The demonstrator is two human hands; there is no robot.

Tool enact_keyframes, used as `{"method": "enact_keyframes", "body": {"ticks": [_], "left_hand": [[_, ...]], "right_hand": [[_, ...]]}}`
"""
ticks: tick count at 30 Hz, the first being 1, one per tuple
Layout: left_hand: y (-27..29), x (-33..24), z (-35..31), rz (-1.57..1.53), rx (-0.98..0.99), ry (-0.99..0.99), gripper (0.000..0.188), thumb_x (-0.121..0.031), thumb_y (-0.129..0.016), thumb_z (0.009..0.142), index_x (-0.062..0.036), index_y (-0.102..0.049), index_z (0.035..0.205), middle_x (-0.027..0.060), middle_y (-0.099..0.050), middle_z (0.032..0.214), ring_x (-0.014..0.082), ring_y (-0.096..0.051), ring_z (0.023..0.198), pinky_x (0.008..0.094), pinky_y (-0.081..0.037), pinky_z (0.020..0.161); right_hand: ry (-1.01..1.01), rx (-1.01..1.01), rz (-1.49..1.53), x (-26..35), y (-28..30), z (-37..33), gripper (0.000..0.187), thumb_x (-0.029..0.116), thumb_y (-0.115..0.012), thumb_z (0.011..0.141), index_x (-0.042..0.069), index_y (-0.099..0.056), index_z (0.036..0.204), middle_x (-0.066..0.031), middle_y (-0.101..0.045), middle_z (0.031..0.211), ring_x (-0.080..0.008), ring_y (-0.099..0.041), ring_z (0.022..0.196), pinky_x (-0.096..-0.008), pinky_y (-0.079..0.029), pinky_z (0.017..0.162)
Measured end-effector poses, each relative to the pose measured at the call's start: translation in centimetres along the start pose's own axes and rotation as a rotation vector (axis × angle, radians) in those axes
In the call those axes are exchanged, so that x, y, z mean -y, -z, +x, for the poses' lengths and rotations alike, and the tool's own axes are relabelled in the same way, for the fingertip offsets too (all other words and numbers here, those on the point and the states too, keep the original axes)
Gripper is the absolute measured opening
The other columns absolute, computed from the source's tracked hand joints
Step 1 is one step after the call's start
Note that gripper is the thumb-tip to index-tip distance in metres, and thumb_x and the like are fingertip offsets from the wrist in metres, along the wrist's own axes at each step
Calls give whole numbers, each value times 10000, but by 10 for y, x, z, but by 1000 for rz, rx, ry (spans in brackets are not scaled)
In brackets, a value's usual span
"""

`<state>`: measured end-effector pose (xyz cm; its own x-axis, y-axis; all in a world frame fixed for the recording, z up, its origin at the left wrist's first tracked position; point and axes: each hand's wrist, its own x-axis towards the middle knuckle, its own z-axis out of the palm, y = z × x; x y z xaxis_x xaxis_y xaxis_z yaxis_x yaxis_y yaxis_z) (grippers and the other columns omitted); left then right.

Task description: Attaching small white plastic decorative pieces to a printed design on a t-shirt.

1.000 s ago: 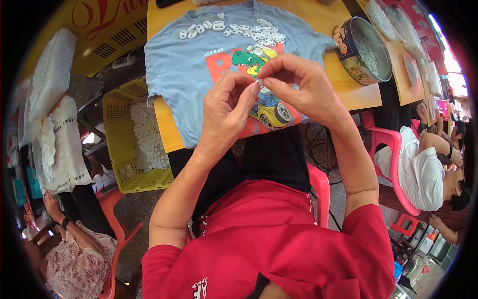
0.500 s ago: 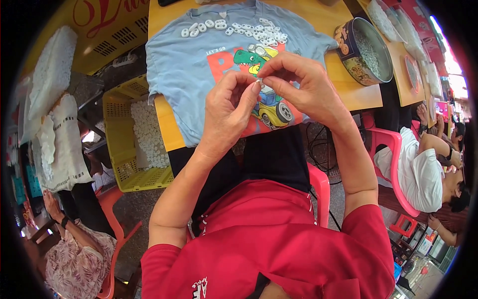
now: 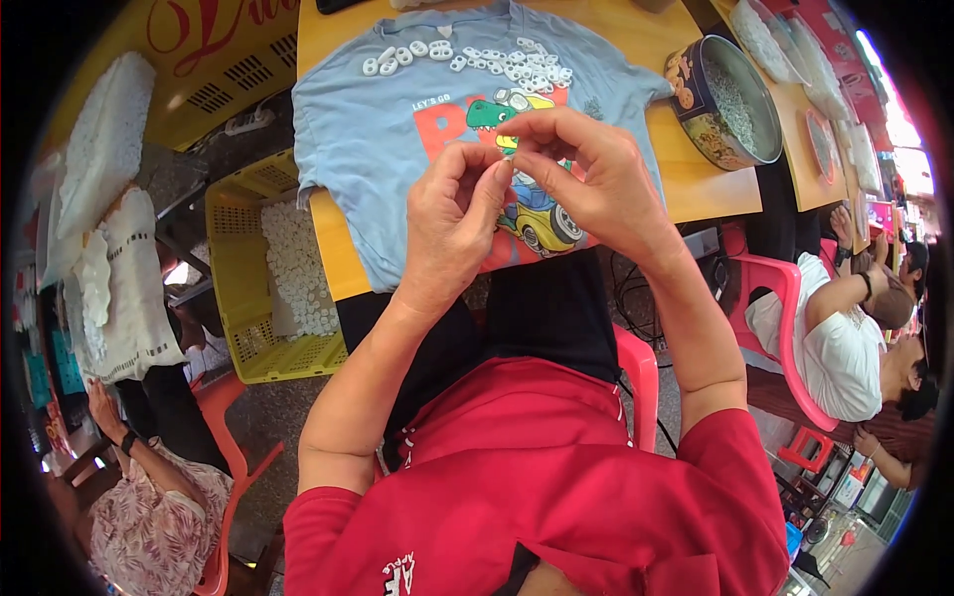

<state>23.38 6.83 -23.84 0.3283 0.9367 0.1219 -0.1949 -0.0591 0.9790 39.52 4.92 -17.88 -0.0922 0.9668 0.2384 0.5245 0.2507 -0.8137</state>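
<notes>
My left hand point(image 3: 449, 223) pinches a small white plastic piece point(image 3: 508, 158) between thumb and forefinger. Against the same piece, the thumb and forefinger of my right hand point(image 3: 601, 189) are closed from the other side; the fingertips hide most of it. Both hands are raised over a light blue T-shirt point(image 3: 373, 134) with a printed green dinosaur, spread on the table. Beyond them on the shirt lie two groups of white plastic pieces with holes: larger ones point(image 3: 418, 48) at the left and smaller ones point(image 3: 517, 70) at the right.
A round tin point(image 3: 696, 114) of tiny shiny pieces stands on the yellow table point(image 3: 711, 194) at the right. Left of the table, a yellow crate point(image 3: 237, 318) holds many white pieces. Other people sit on both sides, one on a pink chair point(image 3: 790, 298).
Both hands have shifted slightly left and away from me, still together at the small white piece. The right forefinger has moved up from the thumb. The person at the right has moved an arm.
</notes>
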Motion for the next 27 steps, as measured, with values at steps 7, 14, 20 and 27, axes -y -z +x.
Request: {"method": "enact_keyframes", "body": {"ticks": [7, 14, 20, 27], "left_hand": [[-1, 0, -3, -83, 3, -16, 112, -96, -589, 976, -5, -585, 1041, 18, -633, 872, 62, -602, 798, 202, -477, 691], [-14, 8, 0, -100, -44, -68, 71, -45, -620, 920, 10, -586, 948, 57, -616, 815, 91, -590, 721, 253, -480, 614], [-15, 9, 0, -140, -63, -79, 124, -80, -648, 892, 25, -583, 887, 95, -601, 769, 137, -588, 670, 288, -474, 590], [-10, 8, 2, 81, 2, -248, 92, -65, -629, 926, 15, -608, 966, 40, -596, 813, 89, -573, 719, 250, -468, 626]], "right_hand": [[-243, -71, 469, -7, -13, -10, 184, 65, -676, 903, -36, -670, 1057, -41, -681, 910, -91, -618, 831, -232, -495, 752], [-364, -47, 568, -22, -1, -20, 181, 80, -681, 905, -26, -669, 1051, -43, -670, 921, -85, -583, 754, -218, -468, 674], [-322, -64, 408, -13, 0, -18, 191, 102, -651, 935, -20, -659, 1082, -14, -637, 888, -72, -539, 741, -208, -447, 673], [-299, 41, 297, -13, 9, -11, 212, 121, -642, 937, -11, -653, 1103, -6, -646, 945, -55, -536, 784, -205, -426, 661]]}}
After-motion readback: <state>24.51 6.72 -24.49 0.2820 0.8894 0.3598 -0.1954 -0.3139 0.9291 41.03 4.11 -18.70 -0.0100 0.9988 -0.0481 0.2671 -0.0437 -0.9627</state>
